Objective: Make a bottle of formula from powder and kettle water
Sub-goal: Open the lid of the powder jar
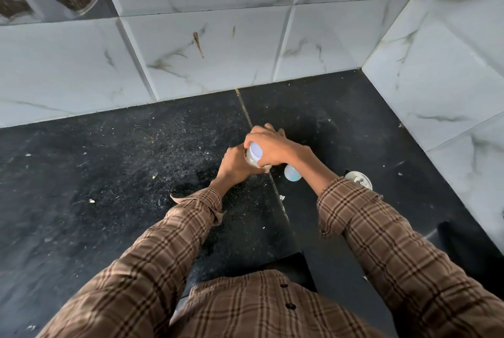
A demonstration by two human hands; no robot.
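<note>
A small baby bottle with pale milky contents stands on the black counter. My left hand grips its body from the left. My right hand curls over its top, fingers round the pale lilac cap. A clear dome cover with a bluish tint lies on the counter just right of the bottle, under my right wrist. The bottle's lower part is hidden by my hands.
A round metal lid or kettle top sits at the right behind my right sleeve. White marble tiles wall the back and right side. Crumbs speckle the counter. The counter's front edge runs near my body.
</note>
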